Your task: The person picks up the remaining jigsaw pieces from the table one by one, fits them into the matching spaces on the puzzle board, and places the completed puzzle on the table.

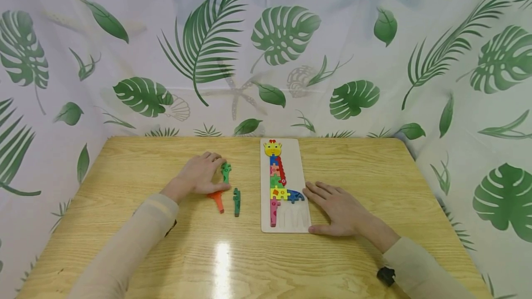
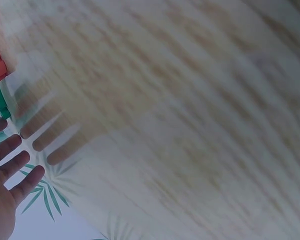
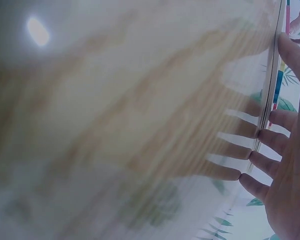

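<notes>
In the head view my left hand [image 1: 203, 174] reaches over loose puzzle pieces, fingers spread rather than closed. Its forefinger and thumb lie close to the two ends of a green piece [image 1: 226, 173]; firm contact cannot be made out. Just below the thumb lies an orange-red piece [image 1: 217, 201], partly covered, and beside it a dark green piece [image 1: 237, 202]. A wooden giraffe puzzle board [image 1: 293, 165] lies flat, holding a yellow head, coloured neck and body pieces, a blue tail piece and one pink leg [image 1: 274, 212]. My right hand [image 1: 342, 209] rests with extended fingers against the board's right edge.
The wooden table [image 1: 166, 253] runs back to a white leaf-print cloth [image 1: 266, 68] that encloses its far side and both flanks. Leg-shaped recesses [image 1: 293, 218] show at the board's lower right. A dark band [image 1: 386, 276] sits at the right wrist.
</notes>
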Motion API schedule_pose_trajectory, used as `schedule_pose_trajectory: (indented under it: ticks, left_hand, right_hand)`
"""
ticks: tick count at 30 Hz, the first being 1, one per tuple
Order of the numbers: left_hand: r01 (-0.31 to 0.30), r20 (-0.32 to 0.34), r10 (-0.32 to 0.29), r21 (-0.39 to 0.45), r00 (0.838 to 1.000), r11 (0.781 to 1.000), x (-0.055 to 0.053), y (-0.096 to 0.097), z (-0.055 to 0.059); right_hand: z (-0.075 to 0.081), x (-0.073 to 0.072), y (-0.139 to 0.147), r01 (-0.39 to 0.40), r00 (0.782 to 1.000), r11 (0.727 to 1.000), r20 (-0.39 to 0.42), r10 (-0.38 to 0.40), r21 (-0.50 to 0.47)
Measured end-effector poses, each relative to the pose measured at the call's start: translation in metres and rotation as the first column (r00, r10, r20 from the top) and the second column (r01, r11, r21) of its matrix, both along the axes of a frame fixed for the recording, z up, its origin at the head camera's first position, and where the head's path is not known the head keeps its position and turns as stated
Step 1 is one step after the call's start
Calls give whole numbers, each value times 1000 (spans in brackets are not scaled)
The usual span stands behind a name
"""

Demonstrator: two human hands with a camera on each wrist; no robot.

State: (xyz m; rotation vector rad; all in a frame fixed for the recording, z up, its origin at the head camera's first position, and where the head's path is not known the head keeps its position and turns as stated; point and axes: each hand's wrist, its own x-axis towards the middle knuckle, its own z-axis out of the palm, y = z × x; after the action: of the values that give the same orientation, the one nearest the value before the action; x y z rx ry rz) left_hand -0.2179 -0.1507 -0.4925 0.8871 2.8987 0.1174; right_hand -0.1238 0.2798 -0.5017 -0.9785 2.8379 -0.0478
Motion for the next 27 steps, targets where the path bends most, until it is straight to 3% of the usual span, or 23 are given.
schedule_pose_trajectory:
  ticks: [20, 27]
  left_hand:
    - [-43, 23, 42, 30, 999, 999, -5, 2, -3]
    - [-34, 1, 34, 29, 999, 999, -5, 3, -2]
  right_hand:
    - [2, 1, -1, 3, 1000, 1000, 8, -3, -4]
    - [2, 1, -1, 2, 1000, 1000, 13, -1, -8]
